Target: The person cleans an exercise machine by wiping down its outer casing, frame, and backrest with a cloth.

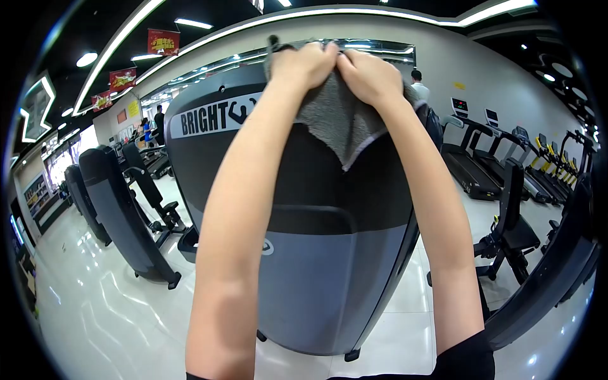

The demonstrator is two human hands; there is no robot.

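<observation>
Both my arms reach up and forward to the top of a tall grey and black exercise machine (316, 278) with a BRIGHT label (204, 118). A grey cloth (332, 114) drapes over its upper edge, one corner hanging down the front panel. My left hand (304, 65) is closed on the cloth near the top edge. Right beside it, my right hand (372, 76) also grips the cloth with curled fingers. The fingertips of both hands are partly hidden behind the cloth and knuckles.
Another machine's grey shroud (120, 209) stands to the left, with a padded seat machine (516, 228) on the right. Treadmills (468, 164) line the right wall. Several people are in the background, one person (418, 87) just behind the machine. The floor (120, 316) is shiny white.
</observation>
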